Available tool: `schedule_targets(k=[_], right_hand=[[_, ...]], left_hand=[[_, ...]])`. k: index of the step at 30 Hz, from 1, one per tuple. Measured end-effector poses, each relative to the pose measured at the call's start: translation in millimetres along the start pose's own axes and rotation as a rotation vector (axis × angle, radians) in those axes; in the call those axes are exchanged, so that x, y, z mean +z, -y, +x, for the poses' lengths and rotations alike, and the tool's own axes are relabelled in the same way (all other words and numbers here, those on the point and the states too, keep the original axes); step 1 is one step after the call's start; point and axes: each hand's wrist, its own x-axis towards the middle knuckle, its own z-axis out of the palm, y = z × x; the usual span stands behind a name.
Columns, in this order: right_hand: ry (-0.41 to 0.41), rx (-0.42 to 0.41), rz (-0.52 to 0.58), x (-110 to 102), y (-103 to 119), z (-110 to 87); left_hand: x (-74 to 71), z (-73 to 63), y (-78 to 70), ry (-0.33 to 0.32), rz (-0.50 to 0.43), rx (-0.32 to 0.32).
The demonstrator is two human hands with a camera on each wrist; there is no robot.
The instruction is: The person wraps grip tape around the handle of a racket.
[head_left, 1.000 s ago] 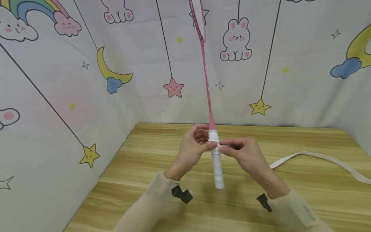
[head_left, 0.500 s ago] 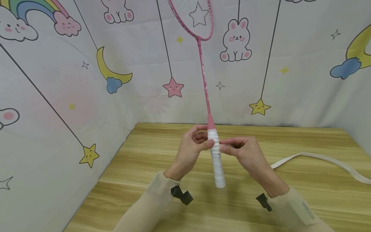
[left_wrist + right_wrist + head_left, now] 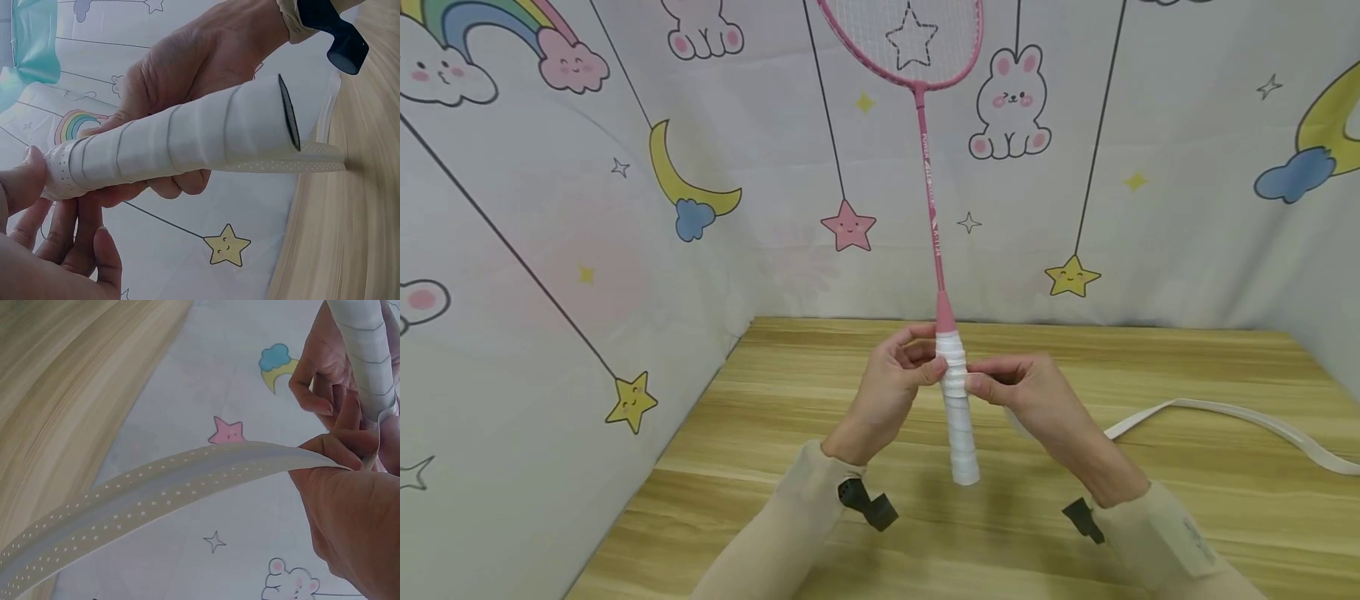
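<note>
A pink badminton racket (image 3: 932,200) stands nearly upright in the head view, its head at the top and the white handle (image 3: 962,433) pointing down. My left hand (image 3: 883,392) grips the upper part of the handle, thumb across the front and fingers behind. On the other side, my right hand (image 3: 1037,400) pinches a perforated white grip tape (image 3: 156,494) close against the handle. Several turns of tape wrap the handle's upper part. In the right wrist view the tape's free length trails away from my fingers. The left wrist view shows the handle's butt end (image 3: 289,112).
The loose tape tail (image 3: 1232,406) curves over the wooden table (image 3: 790,533) to the right edge. A printed cloth (image 3: 880,275) with stars, moons and rabbits hangs behind and at the left. Something turquoise (image 3: 34,44) shows in the left wrist view's corner.
The racket has turned about its long axis, so its strung face went from edge-on to facing me. Both hands stay at the handle; the tape tail shifts slightly.
</note>
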Motion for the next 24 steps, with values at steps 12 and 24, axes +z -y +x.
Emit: schedule_targets(k=[12, 24], right_hand=[[0.062, -0.065, 0.031, -1.0, -0.9, 0.2], [-0.038, -0.073, 0.01, 1.4, -5.9, -2.2]], left_hand=[[-2.3, -0.8, -2.9, 0.121, 0.028, -0.044], [9.9, -4.2, -6.1, -0.006, 0.309, -0.001]])
